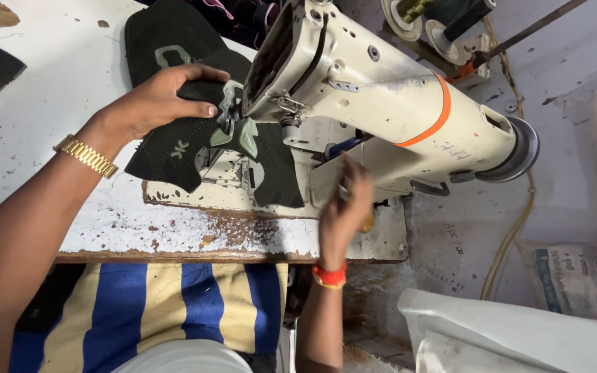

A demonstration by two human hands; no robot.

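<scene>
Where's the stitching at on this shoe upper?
Done: pale green trim already sits on the black shoe upper. In hand: left hand presses the upper under the sewing machine head; right hand is below the arm, blurred. Left: more black pieces lie behind.

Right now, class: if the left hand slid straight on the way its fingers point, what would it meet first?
The left hand lies on the black knit piece, fingers pointing at the cream sewing machine head. It would probably meet that head first, near the needle; depth is unclear.
</scene>
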